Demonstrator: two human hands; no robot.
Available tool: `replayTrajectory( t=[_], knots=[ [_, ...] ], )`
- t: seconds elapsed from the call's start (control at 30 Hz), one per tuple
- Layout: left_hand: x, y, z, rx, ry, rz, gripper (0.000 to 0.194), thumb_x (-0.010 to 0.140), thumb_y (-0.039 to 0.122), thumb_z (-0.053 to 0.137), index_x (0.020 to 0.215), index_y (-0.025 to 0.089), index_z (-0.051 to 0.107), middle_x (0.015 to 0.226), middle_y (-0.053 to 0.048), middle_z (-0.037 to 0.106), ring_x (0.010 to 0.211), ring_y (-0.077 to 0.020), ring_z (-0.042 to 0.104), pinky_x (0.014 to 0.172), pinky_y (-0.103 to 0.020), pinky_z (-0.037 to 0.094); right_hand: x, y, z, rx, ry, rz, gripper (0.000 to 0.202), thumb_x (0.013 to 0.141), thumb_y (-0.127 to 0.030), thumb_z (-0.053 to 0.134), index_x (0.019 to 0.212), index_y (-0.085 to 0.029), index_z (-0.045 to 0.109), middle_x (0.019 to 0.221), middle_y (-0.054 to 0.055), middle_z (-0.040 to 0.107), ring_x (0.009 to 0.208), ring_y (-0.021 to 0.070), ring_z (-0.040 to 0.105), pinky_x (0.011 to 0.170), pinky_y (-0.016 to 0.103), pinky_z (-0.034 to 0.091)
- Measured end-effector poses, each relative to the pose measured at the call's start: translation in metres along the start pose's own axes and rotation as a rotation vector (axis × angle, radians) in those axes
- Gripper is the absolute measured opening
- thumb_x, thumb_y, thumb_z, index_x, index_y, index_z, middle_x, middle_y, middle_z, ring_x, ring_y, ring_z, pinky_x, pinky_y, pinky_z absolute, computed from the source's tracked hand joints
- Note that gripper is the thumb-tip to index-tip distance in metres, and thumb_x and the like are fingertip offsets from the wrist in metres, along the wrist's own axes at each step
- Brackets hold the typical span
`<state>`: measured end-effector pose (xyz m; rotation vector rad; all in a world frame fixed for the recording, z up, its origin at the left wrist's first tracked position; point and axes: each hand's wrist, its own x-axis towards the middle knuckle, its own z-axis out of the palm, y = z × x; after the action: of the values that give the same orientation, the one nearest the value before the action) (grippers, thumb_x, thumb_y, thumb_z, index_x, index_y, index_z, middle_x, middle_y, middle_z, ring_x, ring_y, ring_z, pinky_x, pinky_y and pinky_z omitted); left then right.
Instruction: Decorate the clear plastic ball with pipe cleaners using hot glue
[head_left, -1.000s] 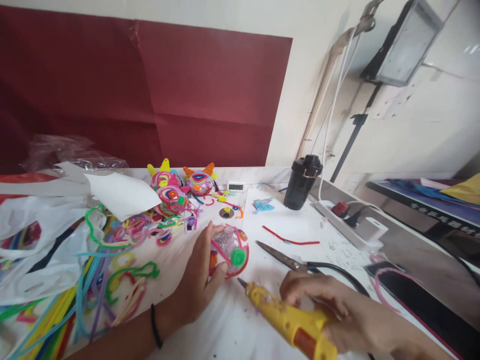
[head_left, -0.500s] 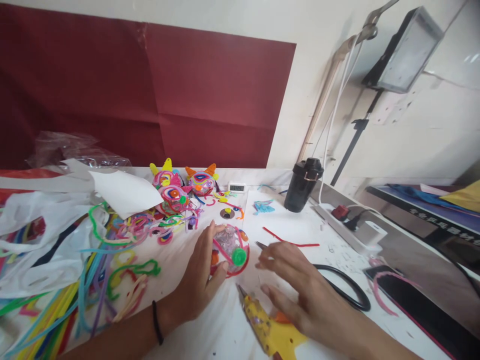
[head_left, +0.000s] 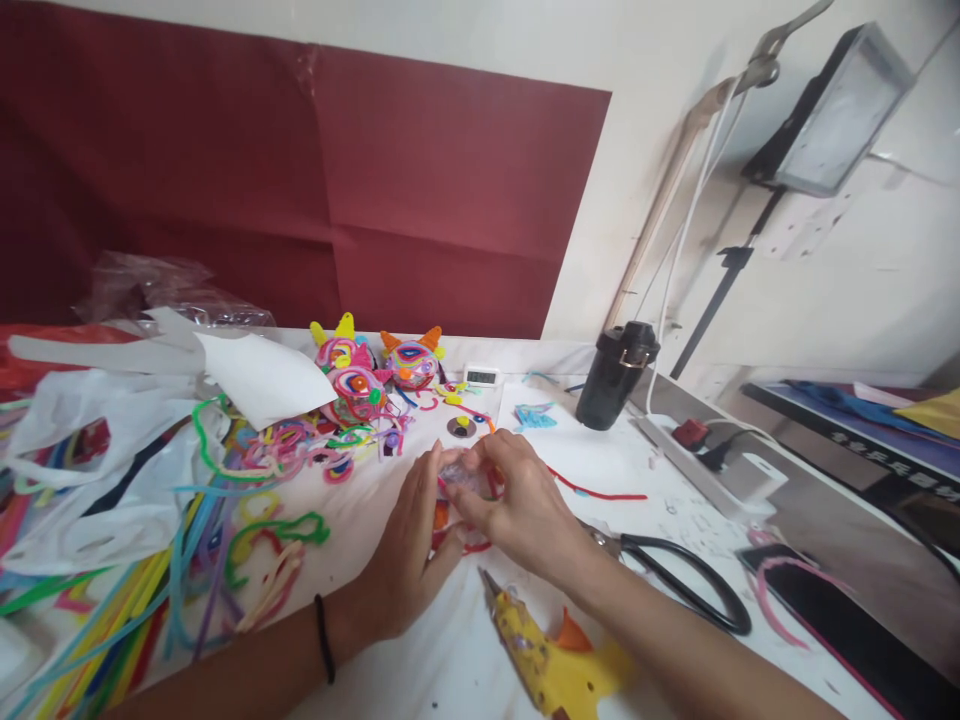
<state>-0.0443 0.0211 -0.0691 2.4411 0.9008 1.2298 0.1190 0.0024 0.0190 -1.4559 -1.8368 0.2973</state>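
Note:
Near the middle of the white table, a clear round craft piece (head_left: 459, 478) with red, pink and orange trim sits between both hands. My left hand (head_left: 415, 535) holds its left side, thumb at the lower edge. My right hand (head_left: 521, 500) is curled over its top and right side, covering the green cap; the right fingertips touch it. A yellow glue gun (head_left: 536, 640) lies below my right hand, and black-handled scissors (head_left: 679, 565) are partly behind my right forearm. A red pipe cleaner (head_left: 600, 490) lies to the right.
Pipe cleaners (head_left: 127, 620) and white plastic bags (head_left: 97, 450) crowd the left side. Decorated balls (head_left: 412, 365) and a small clock (head_left: 481, 377) stand at the back. At the right are a black bottle (head_left: 616, 375), a power strip (head_left: 701, 470) and a black phone-like slab (head_left: 847, 620).
My right hand has moved left from above the glue gun onto the craft piece, hiding its green cap. My left hand stays on the piece. The view has shifted slightly.

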Motion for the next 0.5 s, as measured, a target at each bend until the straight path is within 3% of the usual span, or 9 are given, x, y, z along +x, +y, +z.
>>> replayTrajectory(
  t=[0.13, 0.33, 0.5],
  knots=[
    [0.0, 0.0, 0.001, 0.005, -0.002, -0.022, 0.08, 0.097, 0.019, 0.046, 0.155, 0.032, -0.007, 0.163, -0.015, 0.019, 0.148, -0.0352, 0.024, 0.115, -0.058, 0.032, 0.008, -0.004, -0.002, -0.044, -0.057, 0.042, 0.017, 0.07, -0.023, 0.069, 0.077, -0.022, 0.054, 0.082, 0.003, 0.059, 0.087, 0.0234, 0.054, 0.072, 0.033, 0.041],
    [-0.001, 0.001, -0.001, 0.032, -0.021, -0.039, 0.081, 0.096, 0.022, 0.047, 0.156, 0.031, -0.008, 0.162, -0.015, 0.019, 0.148, -0.035, 0.024, 0.115, -0.059, 0.032, 0.026, -0.011, -0.011, 0.013, -0.266, 0.226, 0.022, 0.065, -0.02, 0.069, 0.07, -0.023, 0.048, 0.069, -0.003, 0.055, 0.069, 0.0164, 0.051, 0.061, 0.027, 0.037],
    [0.001, -0.002, 0.001, 0.066, 0.006, -0.018, 0.08, 0.097, 0.023, 0.045, 0.155, 0.032, -0.009, 0.163, -0.015, 0.018, 0.148, -0.0348, 0.025, 0.115, -0.059, 0.032, 0.043, -0.009, -0.01, 0.035, -0.37, 0.301, 0.026, 0.059, -0.022, 0.073, 0.068, -0.023, 0.049, 0.068, -0.003, 0.058, 0.067, 0.0165, 0.055, 0.056, 0.026, 0.039]
  ],
)
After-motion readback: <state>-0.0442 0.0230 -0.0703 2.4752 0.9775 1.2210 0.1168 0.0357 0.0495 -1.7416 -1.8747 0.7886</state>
